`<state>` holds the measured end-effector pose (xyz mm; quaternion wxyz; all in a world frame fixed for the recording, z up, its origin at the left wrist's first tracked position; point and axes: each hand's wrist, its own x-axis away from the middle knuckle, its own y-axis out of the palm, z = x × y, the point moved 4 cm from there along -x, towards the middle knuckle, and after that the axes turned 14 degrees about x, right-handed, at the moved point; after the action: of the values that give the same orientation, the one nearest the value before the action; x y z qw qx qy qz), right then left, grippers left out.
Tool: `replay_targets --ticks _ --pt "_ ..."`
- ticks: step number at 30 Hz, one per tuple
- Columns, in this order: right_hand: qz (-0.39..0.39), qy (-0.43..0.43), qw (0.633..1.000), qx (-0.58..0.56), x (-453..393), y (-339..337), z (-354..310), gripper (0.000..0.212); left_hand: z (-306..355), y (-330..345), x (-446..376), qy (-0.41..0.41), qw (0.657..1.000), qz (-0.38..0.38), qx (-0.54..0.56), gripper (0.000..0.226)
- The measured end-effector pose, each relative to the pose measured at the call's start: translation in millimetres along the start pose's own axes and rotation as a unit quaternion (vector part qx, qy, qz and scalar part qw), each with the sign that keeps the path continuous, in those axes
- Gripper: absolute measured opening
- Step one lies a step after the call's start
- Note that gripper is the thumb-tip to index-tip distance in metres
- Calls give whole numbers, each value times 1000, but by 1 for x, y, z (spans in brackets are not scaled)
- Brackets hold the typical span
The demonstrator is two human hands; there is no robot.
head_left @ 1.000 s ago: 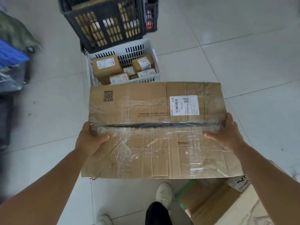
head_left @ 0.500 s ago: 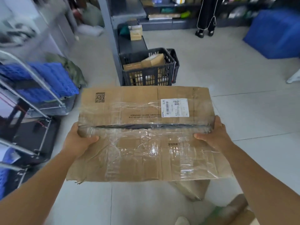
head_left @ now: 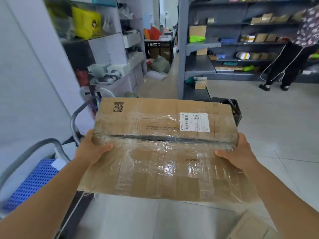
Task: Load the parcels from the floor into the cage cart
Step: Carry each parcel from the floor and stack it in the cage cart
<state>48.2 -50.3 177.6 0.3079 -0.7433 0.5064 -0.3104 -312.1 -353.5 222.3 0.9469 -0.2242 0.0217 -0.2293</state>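
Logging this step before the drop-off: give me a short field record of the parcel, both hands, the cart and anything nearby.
parcel: taped cardboard box, carried level, white shipping label on top
left hand: left hand grips the box's left edge
right hand: right hand grips the right edge
cart: metal cart frame at lower left, blue perforated panel inside
nearby: black crate behind box; person at shelves

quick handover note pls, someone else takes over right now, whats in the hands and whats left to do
Left hand and right hand each grip one end of the taped cardboard parcel, held in the air at chest level.
Cage cart stands at the left, its metal rail beside the parcel; not loaded yet.
Another parcel lies on the floor, lower right.
Left: set this one in the cart, then fetch the rest.
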Motion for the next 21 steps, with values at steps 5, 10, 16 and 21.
replay_targets --ticks 5,10,16,21 --pt "-31 -70 997 -15 -12 12 -76 98 12 -66 6 1 997 81 12 70" --pt "-63 -143 987 -29 -13 24 -150 92 23 -128 25 -1 987 161 -3 67" --pt "-99 -224 969 -34 -4 47 -230 83 25 -198 70 0 967 255 -3 62" --pt "-135 -290 947 -32 33 73 -295 108 18 -256 120 0 945 327 24 64"
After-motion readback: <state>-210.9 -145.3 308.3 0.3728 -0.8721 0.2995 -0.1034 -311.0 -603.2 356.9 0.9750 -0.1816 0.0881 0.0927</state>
